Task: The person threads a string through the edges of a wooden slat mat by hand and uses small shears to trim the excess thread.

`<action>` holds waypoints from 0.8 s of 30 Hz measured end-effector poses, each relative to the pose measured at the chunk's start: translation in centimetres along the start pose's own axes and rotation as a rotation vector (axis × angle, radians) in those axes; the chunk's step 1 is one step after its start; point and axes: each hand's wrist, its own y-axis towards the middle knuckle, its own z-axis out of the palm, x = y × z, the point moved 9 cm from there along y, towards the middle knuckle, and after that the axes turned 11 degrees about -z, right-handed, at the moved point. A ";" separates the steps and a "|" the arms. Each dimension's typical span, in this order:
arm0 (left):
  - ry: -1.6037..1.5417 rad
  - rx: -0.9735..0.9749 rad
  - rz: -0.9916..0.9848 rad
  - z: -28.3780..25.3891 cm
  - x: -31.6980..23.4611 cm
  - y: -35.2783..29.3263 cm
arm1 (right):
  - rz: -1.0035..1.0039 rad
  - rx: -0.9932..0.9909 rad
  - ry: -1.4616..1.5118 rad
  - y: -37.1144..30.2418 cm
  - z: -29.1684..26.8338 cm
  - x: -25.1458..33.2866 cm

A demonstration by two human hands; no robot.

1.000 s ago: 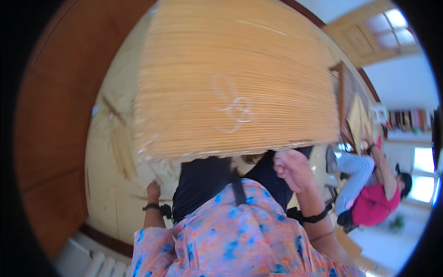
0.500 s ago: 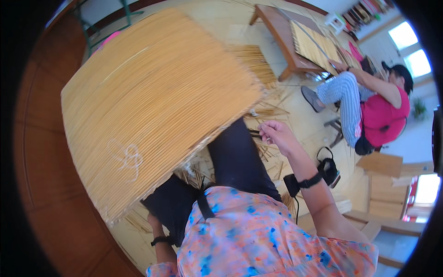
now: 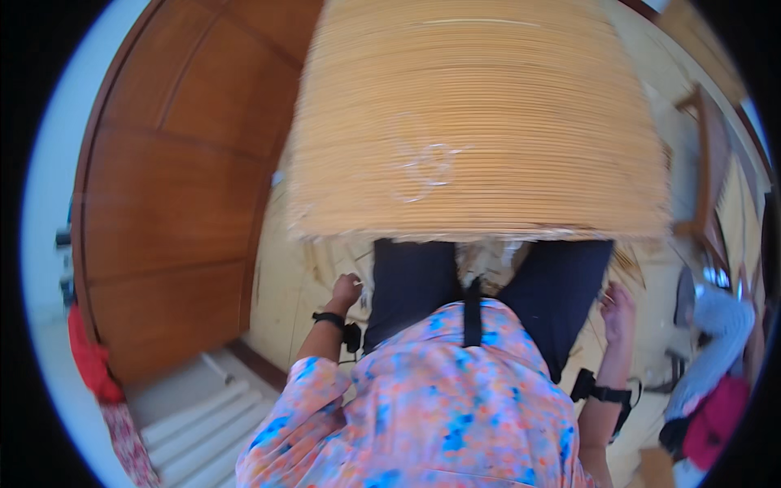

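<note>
A large straw-coloured mat (image 3: pixel 488 106) of thin, parallel stalks spreads ahead of me, its near edge above my dark-trousered knees. On its surface lies a loose tangle of white thread (image 3: pixel 427 167). My left hand (image 3: pixel 347 289) is closed beside my left leg, below the mat's near edge; a small pale bit shows at its fingertips, too blurred to name. My right hand (image 3: pixel 618 311) hangs outside my right leg with its fingers curled together. Whatever it may hold is too small to make out. Neither hand touches the mat's top.
A brown wooden panel (image 3: pixel 179 195) stands at the left. Loose stalks (image 3: pixel 625 264) lie on the pale floor near my right knee. Farther right are a low wooden table (image 3: pixel 706 163) and a seated person in a pink top (image 3: pixel 716 419). Red cloth (image 3: pixel 91 358) hangs at far left.
My view has swung left, so the mat now lies squarely ahead. My left hand has come up into sight beside my leg. My right hand has dropped back toward my right thigh.
</note>
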 end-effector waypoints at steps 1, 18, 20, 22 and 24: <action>-0.059 0.021 -0.048 0.8 1.4 -0.4 | -0.013 0.014 -0.010 0.4 0.4 0.5; -0.264 0.055 -0.288 17.7 9.5 -1.4 | -0.343 -0.010 -0.575 -5.0 10.1 17.6; -0.269 0.022 -0.464 15.1 9.0 -2.6 | -0.343 -0.035 -0.586 -6.8 12.2 18.4; -0.246 0.003 -0.481 12.8 8.7 -3.4 | -0.339 -0.070 -0.542 -9.0 12.6 18.9; -0.258 -0.046 -0.358 14.9 9.1 -2.1 | -0.298 0.119 -0.610 -10.5 14.0 18.1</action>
